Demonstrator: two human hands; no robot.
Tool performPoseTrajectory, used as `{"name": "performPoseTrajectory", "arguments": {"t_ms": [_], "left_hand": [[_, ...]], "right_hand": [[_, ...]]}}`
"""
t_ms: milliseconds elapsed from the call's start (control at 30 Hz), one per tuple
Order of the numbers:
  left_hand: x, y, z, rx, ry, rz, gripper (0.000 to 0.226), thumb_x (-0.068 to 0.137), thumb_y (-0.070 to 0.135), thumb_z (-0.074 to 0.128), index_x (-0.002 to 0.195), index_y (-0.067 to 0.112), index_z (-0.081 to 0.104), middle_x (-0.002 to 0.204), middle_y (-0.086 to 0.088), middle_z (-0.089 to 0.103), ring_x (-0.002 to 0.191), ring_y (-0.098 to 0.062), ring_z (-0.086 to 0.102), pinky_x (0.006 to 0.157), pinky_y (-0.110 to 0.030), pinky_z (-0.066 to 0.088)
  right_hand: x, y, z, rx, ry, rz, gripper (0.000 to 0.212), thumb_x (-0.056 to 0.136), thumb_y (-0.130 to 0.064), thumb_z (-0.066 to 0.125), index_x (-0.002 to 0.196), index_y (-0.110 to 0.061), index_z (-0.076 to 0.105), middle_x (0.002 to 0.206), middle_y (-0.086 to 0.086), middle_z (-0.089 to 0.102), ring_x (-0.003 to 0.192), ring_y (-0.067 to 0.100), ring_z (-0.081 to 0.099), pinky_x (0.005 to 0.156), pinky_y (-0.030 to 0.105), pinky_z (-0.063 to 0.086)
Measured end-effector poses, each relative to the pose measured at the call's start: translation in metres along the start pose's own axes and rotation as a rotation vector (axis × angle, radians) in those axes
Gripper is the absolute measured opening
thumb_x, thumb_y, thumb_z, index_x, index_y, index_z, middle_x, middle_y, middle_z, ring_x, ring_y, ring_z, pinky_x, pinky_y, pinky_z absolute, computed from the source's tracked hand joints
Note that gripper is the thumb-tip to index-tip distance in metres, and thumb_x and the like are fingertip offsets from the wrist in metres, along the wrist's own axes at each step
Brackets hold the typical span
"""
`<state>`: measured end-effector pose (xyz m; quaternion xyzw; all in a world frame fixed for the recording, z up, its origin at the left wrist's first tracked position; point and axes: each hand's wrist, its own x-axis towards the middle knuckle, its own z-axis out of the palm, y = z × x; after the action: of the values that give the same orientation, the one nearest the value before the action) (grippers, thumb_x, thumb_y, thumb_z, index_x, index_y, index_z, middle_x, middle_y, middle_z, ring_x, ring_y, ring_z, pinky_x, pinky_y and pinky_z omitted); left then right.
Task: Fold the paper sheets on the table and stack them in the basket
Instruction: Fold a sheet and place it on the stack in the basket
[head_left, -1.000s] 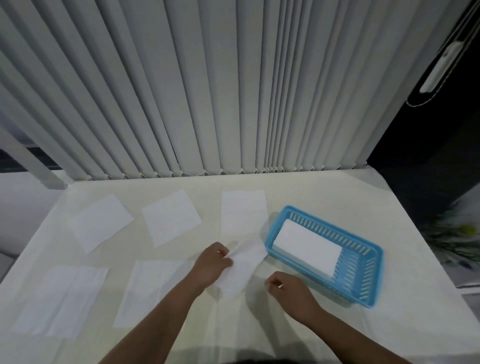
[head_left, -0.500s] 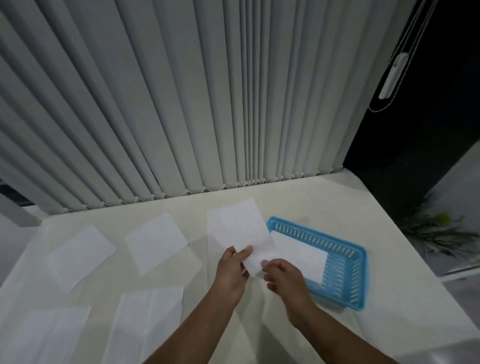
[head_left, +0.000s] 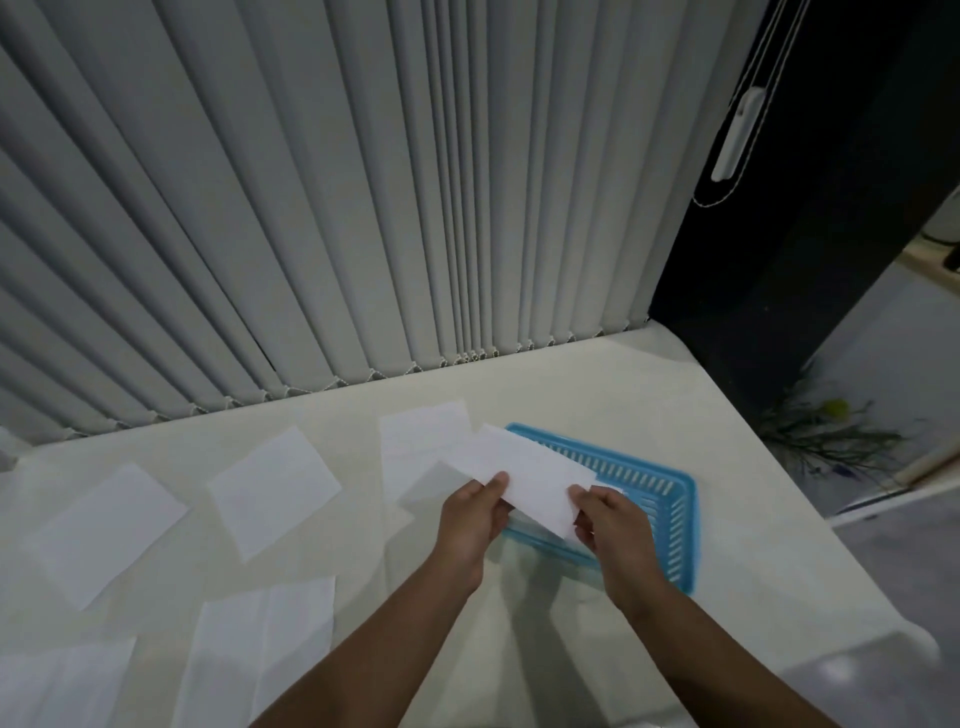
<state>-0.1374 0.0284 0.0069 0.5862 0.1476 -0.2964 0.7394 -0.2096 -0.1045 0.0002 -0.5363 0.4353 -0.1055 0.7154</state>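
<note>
The folded sheet (head_left: 524, 478), which was slack beside the basket (head_left: 675, 499) a second ago, is now pinched along its near edge by the left hand (head_left: 472, 514) and the right hand (head_left: 613, 525) and held flat over the basket's left part, so stacking is judged imminent.

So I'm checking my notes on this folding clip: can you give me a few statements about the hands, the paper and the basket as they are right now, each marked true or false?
1. The left hand and the right hand both pinch the same held sheet. True.
2. The basket is red. False: it is blue.
3. The held sheet lies flat on the table. False: it is lifted off the table, in front of the basket in this view.
4. Several loose sheets lie on the table to the left of the basket. True.
</note>
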Motion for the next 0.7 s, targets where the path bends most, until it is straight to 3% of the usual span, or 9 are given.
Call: {"name": "performPoseTrajectory", "arguments": {"t_ms": [233, 367, 467, 600, 700], "left_hand": [[0.019, 0.003, -0.003, 0.056, 0.087, -0.048, 0.013, 0.089, 0.017, 0.063, 0.076, 0.014, 0.062, 0.080, -0.004, 0.069, 0.075, -0.013, 0.066, 0.070, -0.025, 0.047], [0.028, 0.004, -0.013, 0.306, 0.175, 0.064, 0.013, 0.087, 0.018, 0.061, 0.086, 0.008, 0.071, 0.080, -0.004, 0.071, 0.073, -0.014, 0.063, 0.068, -0.023, 0.048], [0.033, 0.002, -0.027, 0.528, 0.224, 0.142, 0.013, 0.088, 0.019, 0.058, 0.084, 0.018, 0.070, 0.093, 0.000, 0.072, 0.086, -0.015, 0.062, 0.077, -0.026, 0.046], [0.044, -0.003, -0.038, 0.800, 0.176, 0.272, 0.025, 0.090, 0.015, 0.051, 0.104, 0.019, 0.073, 0.118, 0.000, 0.065, 0.109, -0.016, 0.058, 0.095, -0.026, 0.043], [0.055, -0.008, -0.035, 1.068, 0.153, 0.359, 0.032, 0.093, 0.016, 0.046, 0.107, 0.032, 0.071, 0.138, 0.002, 0.049, 0.130, -0.020, 0.040, 0.106, -0.032, 0.036]], "right_hand": [[0.024, 0.006, -0.030, -0.229, 0.068, -0.079, 0.030, 0.083, -0.013, 0.070, 0.056, -0.011, 0.057, 0.051, 0.001, 0.052, 0.055, 0.017, 0.045, 0.061, 0.033, 0.041], [0.033, 0.008, -0.041, -0.297, 0.135, -0.099, 0.023, 0.084, -0.015, 0.069, 0.061, -0.011, 0.064, 0.063, 0.005, 0.061, 0.062, 0.020, 0.054, 0.066, 0.035, 0.043], [0.035, 0.009, -0.048, -0.317, 0.144, -0.101, 0.019, 0.086, -0.015, 0.067, 0.067, -0.013, 0.066, 0.071, 0.006, 0.063, 0.066, 0.020, 0.056, 0.064, 0.030, 0.043], [0.038, 0.010, -0.052, -0.398, 0.138, -0.101, 0.015, 0.088, -0.015, 0.065, 0.078, -0.005, 0.069, 0.068, 0.004, 0.061, 0.061, 0.014, 0.053, 0.055, 0.022, 0.039], [0.040, 0.011, -0.051, -0.403, 0.146, -0.090, 0.015, 0.088, -0.016, 0.065, 0.080, -0.005, 0.069, 0.069, 0.004, 0.061, 0.062, 0.014, 0.053, 0.055, 0.021, 0.039]]}}
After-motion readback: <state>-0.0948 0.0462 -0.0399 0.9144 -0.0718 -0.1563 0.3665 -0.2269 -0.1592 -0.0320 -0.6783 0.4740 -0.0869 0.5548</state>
